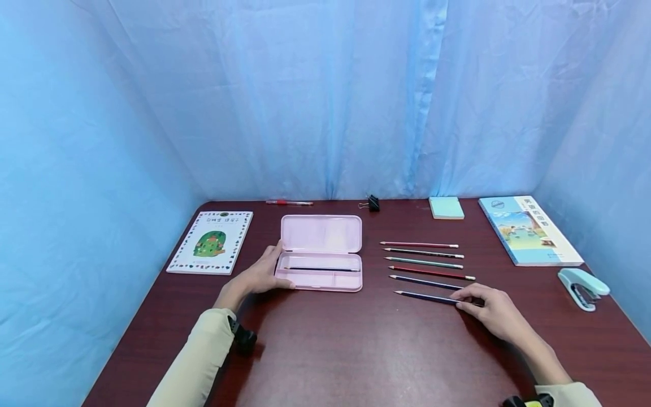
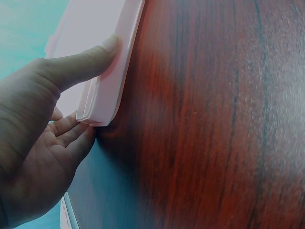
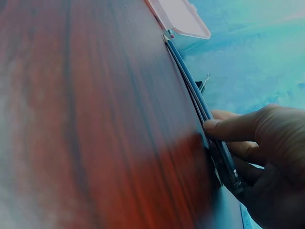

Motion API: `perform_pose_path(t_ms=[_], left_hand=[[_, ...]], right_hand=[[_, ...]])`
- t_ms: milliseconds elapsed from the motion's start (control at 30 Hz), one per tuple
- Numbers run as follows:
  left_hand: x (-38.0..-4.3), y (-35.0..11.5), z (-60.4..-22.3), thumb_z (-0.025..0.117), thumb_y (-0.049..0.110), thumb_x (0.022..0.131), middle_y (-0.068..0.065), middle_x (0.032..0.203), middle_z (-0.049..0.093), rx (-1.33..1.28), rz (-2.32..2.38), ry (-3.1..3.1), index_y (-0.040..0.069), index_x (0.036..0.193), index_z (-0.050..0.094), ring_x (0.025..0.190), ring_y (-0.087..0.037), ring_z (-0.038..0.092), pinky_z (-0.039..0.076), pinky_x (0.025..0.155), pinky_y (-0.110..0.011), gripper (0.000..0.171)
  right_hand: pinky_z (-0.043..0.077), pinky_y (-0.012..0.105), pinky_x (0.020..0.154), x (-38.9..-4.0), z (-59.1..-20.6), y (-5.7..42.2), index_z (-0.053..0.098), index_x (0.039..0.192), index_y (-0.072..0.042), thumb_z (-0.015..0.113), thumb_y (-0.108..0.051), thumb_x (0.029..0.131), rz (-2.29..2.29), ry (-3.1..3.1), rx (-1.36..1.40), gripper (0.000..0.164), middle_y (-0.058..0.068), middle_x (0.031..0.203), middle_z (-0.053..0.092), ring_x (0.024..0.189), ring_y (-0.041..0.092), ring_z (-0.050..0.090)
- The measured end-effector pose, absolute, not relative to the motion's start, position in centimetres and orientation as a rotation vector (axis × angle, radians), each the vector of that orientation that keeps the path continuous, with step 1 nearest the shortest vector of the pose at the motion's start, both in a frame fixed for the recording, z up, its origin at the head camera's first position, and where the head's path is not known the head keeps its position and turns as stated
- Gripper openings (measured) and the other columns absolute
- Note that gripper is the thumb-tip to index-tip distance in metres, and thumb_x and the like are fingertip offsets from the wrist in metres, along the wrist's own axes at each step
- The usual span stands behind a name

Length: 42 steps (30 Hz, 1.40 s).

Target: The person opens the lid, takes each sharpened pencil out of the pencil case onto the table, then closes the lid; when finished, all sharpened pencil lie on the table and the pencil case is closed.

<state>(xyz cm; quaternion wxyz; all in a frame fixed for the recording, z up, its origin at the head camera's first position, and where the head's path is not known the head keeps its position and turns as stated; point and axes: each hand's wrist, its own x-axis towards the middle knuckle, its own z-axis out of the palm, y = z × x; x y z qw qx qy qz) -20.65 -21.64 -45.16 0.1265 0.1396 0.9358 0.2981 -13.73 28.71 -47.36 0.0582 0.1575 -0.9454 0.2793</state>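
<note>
An open pink pencil case lies on the table with its lid folded back. One pencil rests in its rear compartment. My left hand holds the case's left end, thumb on the front edge and fingers around the corner, as the left wrist view shows. To the right, my right hand pinches a dark blue pencil near its back end, the nearest of a row. Its sharpened tip points left. Right behind it lies another dark blue pencil, partly covered by the fingers.
Further back in the row are a red pencil, a green pencil and others. Along the back sit a red pen, a binder clip and sticky notes. Books flank both sides; a stapler is far right.
</note>
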Motion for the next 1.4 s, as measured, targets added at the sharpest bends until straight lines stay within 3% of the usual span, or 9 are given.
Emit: perform_pose_path(t_ms=[433,633,767,1033,1200,1400], left_hand=[[-20.7,-21.8,-45.2,0.078,0.043,0.069,-0.014,0.141,0.024,0.383,0.882,2.704,0.011,0.149,0.0,0.127,-0.024,0.029,0.026,0.105,-0.044,0.116],[-20.7,-21.9,-45.2,0.078,0.044,0.069,-0.014,0.141,0.025,0.386,0.884,2.714,0.011,0.149,0.0,0.126,-0.024,0.029,0.026,0.105,-0.043,0.116],[-20.7,-21.8,-45.3,0.078,0.045,0.069,-0.013,0.14,0.025,0.383,0.88,2.713,0.012,0.149,0.0,0.125,-0.023,0.03,0.026,0.105,-0.042,0.116],[-20.8,-21.9,-45.3,0.078,0.043,0.069,-0.013,0.14,0.025,0.382,0.882,2.716,0.012,0.149,0.0,0.126,-0.023,0.029,0.026,0.105,-0.042,0.116],[-20.7,-21.9,-45.3,0.078,0.043,0.069,-0.014,0.14,0.025,0.383,0.893,2.714,0.012,0.149,0.0,0.126,-0.023,0.029,0.026,0.105,-0.043,0.116],[-20.7,-21.9,-45.4,0.077,0.044,0.069,-0.013,0.14,0.025,0.377,0.891,2.709,0.013,0.149,0.0,0.127,-0.023,0.028,0.025,0.105,-0.043,0.116]], right_hand=[[0.042,0.026,0.063,-13.7,-47.4,28.7,0.07,0.093,-0.025,0.072,-0.003,0.076,0.791,-2.798,0.543,0.027,-0.011,0.089,0.061,0.073,0.002,0.05],[0.045,0.031,0.068,-14.5,-46.0,27.0,0.069,0.094,-0.025,0.07,-0.005,0.079,0.765,-2.783,0.587,0.025,-0.012,0.091,0.06,0.078,0.007,0.052],[0.048,0.037,0.07,-15.7,-44.8,24.2,0.07,0.097,-0.02,0.07,-0.008,0.08,0.807,-2.73,0.687,0.02,-0.01,0.093,0.061,0.082,0.01,0.056],[0.047,0.037,0.076,-18.9,-43.6,16.3,0.068,0.102,-0.015,0.069,-0.007,0.08,1.024,-2.614,0.94,0.023,-0.003,0.099,0.063,0.09,0.014,0.058],[0.05,0.036,0.075,-20.4,-44.1,11.7,0.067,0.104,-0.008,0.067,-0.003,0.081,1.206,-2.612,1.037,0.024,0.006,0.098,0.063,0.086,0.022,0.059],[0.049,0.036,0.081,-21.7,-45.5,8.2,0.064,0.11,-0.006,0.065,0.0,0.082,1.286,-2.65,1.112,0.029,0.006,0.105,0.063,0.095,0.021,0.06]])
